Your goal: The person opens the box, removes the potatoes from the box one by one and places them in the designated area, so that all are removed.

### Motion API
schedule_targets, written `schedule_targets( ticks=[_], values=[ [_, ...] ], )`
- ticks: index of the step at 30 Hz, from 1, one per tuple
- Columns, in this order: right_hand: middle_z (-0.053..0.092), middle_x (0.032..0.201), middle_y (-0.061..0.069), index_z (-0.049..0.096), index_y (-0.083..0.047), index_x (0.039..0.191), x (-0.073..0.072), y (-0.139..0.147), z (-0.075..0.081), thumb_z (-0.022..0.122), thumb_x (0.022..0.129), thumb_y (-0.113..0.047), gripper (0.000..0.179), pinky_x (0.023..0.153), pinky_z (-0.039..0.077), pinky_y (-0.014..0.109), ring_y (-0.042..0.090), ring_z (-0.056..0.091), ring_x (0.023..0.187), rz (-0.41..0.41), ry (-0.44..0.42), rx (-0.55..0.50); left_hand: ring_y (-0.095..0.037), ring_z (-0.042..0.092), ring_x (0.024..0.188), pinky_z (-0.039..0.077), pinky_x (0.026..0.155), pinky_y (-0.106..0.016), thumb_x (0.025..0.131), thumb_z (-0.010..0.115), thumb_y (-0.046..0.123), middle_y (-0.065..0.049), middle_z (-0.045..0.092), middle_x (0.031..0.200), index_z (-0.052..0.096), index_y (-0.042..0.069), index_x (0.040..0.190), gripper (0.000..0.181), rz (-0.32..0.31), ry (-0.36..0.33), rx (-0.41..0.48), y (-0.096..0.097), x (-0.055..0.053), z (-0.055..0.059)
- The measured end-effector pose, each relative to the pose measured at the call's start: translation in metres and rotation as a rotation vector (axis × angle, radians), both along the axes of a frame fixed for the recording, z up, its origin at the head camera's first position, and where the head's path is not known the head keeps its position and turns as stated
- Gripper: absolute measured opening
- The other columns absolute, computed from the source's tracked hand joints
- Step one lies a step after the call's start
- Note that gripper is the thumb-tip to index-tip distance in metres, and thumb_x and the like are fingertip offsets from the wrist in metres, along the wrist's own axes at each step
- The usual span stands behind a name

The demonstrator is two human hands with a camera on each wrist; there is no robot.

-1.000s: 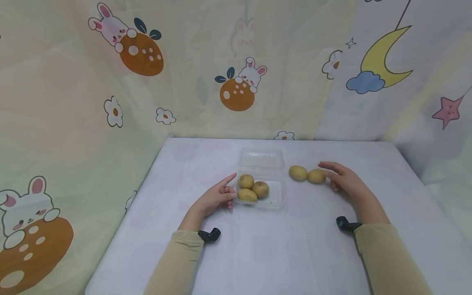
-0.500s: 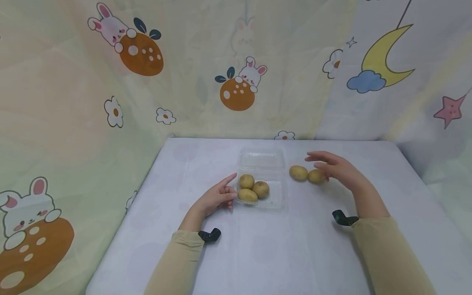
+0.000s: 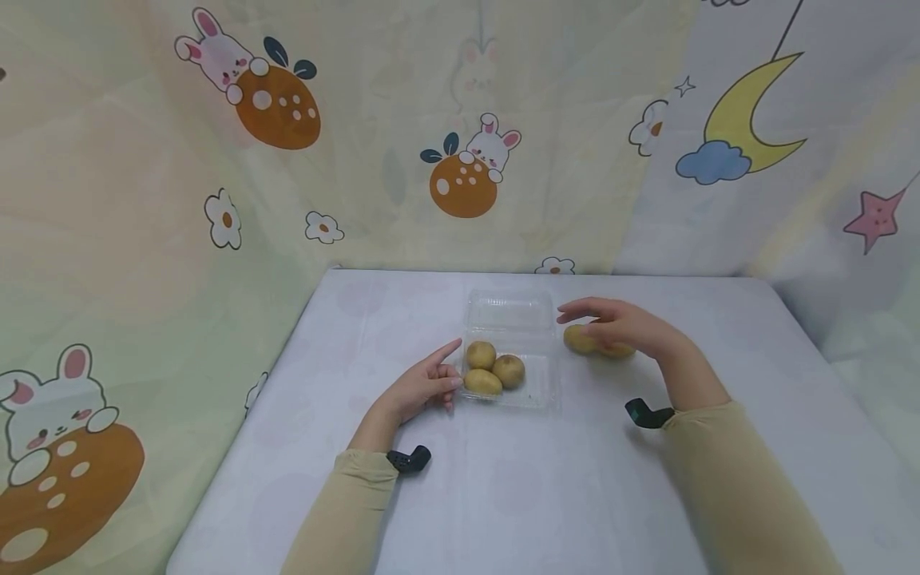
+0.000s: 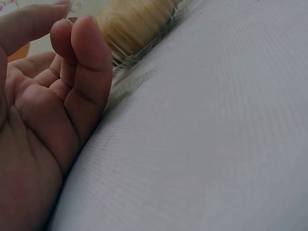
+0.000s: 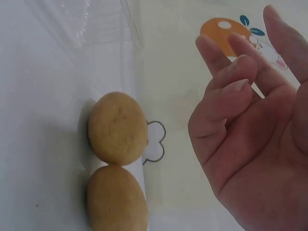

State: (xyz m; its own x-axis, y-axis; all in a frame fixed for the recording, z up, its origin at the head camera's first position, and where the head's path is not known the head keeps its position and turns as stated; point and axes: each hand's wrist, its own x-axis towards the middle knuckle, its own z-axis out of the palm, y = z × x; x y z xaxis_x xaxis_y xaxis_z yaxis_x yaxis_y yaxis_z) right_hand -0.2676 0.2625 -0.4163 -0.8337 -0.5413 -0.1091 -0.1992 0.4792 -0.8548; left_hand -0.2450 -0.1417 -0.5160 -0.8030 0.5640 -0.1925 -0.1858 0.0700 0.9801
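A clear plastic clamshell container [image 3: 542, 391] lies with its lid [image 3: 510, 310] folded back, holding three potatoes [image 3: 509, 371] on its left side. At the container's left edge, my left hand [image 3: 420, 389] pinches the rim, its index finger stretched along the side. In the left wrist view, the thumb meets the clear plastic, the other fingers [image 4: 91, 53] are curled, and a potato [image 4: 137, 24] shows through the wall. My right hand [image 3: 632, 326] hovers over two potatoes right of the container, holding nothing, fingers loosely bent. The right wrist view shows that potato pair [image 5: 118, 129] end to end, apart from the hand.
A white cloth covers the table [image 3: 517, 495]. Behind it hangs a printed curtain [image 3: 575, 184] with rabbits, a moon and flowers. Black wrist cameras sit at the left cuff [image 3: 410, 459] and the right cuff [image 3: 649, 414].
My right hand has moved left from beside the right-hand potato to above the pair. The left hand, the container and all the potatoes have stayed where they were.
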Motion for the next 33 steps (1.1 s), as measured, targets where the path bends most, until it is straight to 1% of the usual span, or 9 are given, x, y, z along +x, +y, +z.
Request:
schedule_targets(
  ticks=[3, 6, 8, 11, 16, 18, 21, 25, 33],
  values=[
    [0.058, 0.139, 0.008, 0.056, -0.034, 0.135, -0.003, -0.007, 0.0, 0.06, 0.098, -0.025, 0.038, 0.066, 0.051, 0.034, 0.034, 0.055, 0.072, 0.021, -0.013, 0.042, -0.014, 0.054, 0.069, 0.057, 0.066, -0.032, 0.088, 0.075, 0.021, -0.003, 0.061, 0.091, 0.031, 0.041, 0.152, 0.08, 0.004, -0.002, -0.002, 0.0, 0.0, -0.001],
    [0.06, 0.134, 0.009, 0.057, -0.038, 0.133, -0.006, -0.014, 0.0, 0.062, 0.097, -0.034, 0.037, 0.068, 0.049, 0.036, 0.038, 0.052, 0.073, 0.036, -0.051, 0.08, -0.014, 0.054, 0.069, 0.057, 0.065, -0.032, 0.089, 0.074, 0.021, -0.002, 0.06, 0.09, 0.029, 0.039, 0.154, 0.081, 0.003, -0.002, 0.002, 0.0, 0.0, 0.0],
    [0.06, 0.134, 0.009, 0.058, -0.038, 0.132, -0.008, -0.018, -0.001, 0.063, 0.095, -0.038, 0.038, 0.066, 0.048, 0.037, 0.041, 0.049, 0.069, 0.047, -0.081, 0.094, -0.014, 0.054, 0.069, 0.057, 0.065, -0.032, 0.089, 0.073, 0.019, -0.002, 0.06, 0.09, 0.027, 0.036, 0.155, 0.082, 0.001, 0.0, 0.006, 0.0, 0.001, 0.0],
    [0.059, 0.135, 0.009, 0.058, -0.036, 0.133, -0.01, -0.025, -0.001, 0.064, 0.095, -0.038, 0.038, 0.059, 0.047, 0.036, 0.048, 0.044, 0.07, 0.074, -0.12, 0.099, -0.014, 0.054, 0.068, 0.057, 0.065, -0.032, 0.09, 0.073, 0.019, -0.002, 0.06, 0.089, 0.025, 0.034, 0.156, 0.083, -0.002, 0.001, 0.009, 0.0, 0.001, 0.0],
    [0.058, 0.137, 0.01, 0.058, -0.029, 0.136, -0.014, -0.034, -0.003, 0.065, 0.095, -0.036, 0.042, 0.053, 0.041, 0.029, 0.051, 0.037, 0.069, 0.123, -0.164, 0.105, -0.014, 0.055, 0.068, 0.057, 0.065, -0.032, 0.09, 0.073, 0.019, -0.002, 0.06, 0.09, 0.025, 0.035, 0.156, 0.083, -0.002, -0.003, 0.005, 0.001, 0.001, 0.001],
    [0.059, 0.137, 0.01, 0.057, -0.025, 0.137, -0.015, -0.037, -0.003, 0.066, 0.094, -0.037, 0.046, 0.052, 0.038, 0.028, 0.049, 0.036, 0.066, 0.132, -0.188, 0.112, -0.014, 0.055, 0.068, 0.057, 0.065, -0.032, 0.089, 0.073, 0.019, -0.002, 0.06, 0.09, 0.026, 0.036, 0.156, 0.083, -0.002, -0.004, 0.004, 0.001, 0.001, 0.001],
    [0.058, 0.137, 0.009, 0.055, -0.022, 0.14, -0.016, -0.042, -0.003, 0.067, 0.093, -0.037, 0.051, 0.053, 0.037, 0.028, 0.039, 0.037, 0.06, 0.13, -0.23, 0.123, -0.014, 0.054, 0.068, 0.057, 0.065, -0.032, 0.089, 0.074, 0.019, -0.002, 0.06, 0.089, 0.028, 0.038, 0.154, 0.082, 0.002, -0.009, 0.005, 0.001, 0.001, 0.002],
    [0.059, 0.137, 0.007, 0.056, -0.023, 0.139, -0.017, -0.049, -0.003, 0.069, 0.092, -0.036, 0.051, 0.053, 0.037, 0.026, 0.027, 0.038, 0.059, 0.109, -0.277, 0.137, -0.014, 0.054, 0.068, 0.057, 0.065, -0.032, 0.089, 0.073, 0.018, -0.002, 0.06, 0.089, 0.029, 0.038, 0.153, 0.081, 0.005, -0.007, 0.005, 0.001, 0.001, 0.002],
    [0.061, 0.136, 0.002, 0.059, -0.027, 0.136, -0.021, -0.062, 0.0, 0.07, 0.09, -0.036, 0.048, 0.062, 0.043, 0.029, 0.021, 0.045, 0.063, 0.086, -0.322, 0.186, -0.014, 0.054, 0.068, 0.057, 0.065, -0.032, 0.09, 0.072, 0.018, -0.001, 0.06, 0.089, 0.025, 0.035, 0.156, 0.082, -0.004, -0.003, 0.009, 0.001, 0.001, 0.002]
  ],
)
